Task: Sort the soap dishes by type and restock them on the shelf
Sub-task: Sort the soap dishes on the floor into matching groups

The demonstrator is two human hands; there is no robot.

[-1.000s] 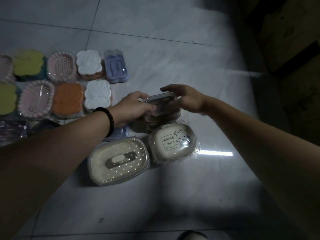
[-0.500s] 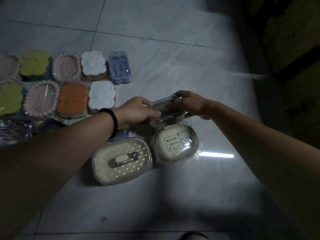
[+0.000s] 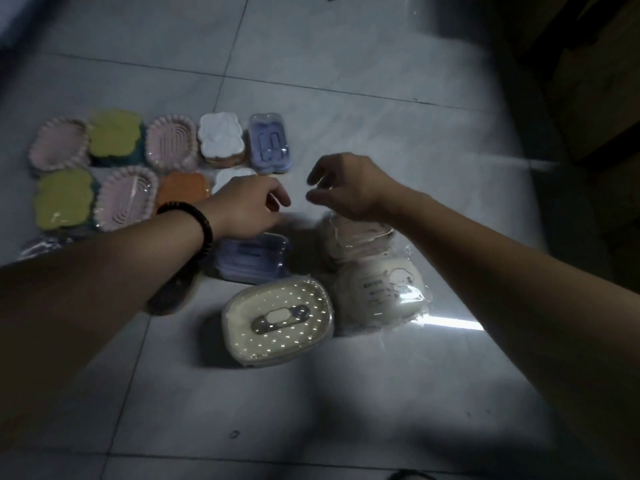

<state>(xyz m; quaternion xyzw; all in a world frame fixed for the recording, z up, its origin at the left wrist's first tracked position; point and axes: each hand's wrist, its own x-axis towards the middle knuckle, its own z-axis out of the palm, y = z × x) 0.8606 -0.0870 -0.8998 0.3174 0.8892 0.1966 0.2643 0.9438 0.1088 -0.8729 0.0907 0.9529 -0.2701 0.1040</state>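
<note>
**Both hands empty over the soap dishes**

Left hand (image 3: 247, 209) and right hand (image 3: 349, 188) hover apart, fingers loose, holding nothing. Below the right one sits a wrapped cream stack (image 3: 360, 240), with a cartoon-print dish (image 3: 381, 292) and a perforated cream dish (image 3: 277, 320) nearer. Rows of colourful dishes (image 3: 114, 136) line the floor (image 3: 346, 81) on the left.

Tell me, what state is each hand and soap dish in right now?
Left hand, empty, fingers loosely curled.
Right hand, empty, fingers loosely curled.
Perforated cream dish, wrapped, lying flat.
Cartoon-printed cream dish, wrapped, flat beside it.
Nearer purple dish, wrapped, lying flat.
Nearer pink scalloped dish, wrapped, flat.
</note>
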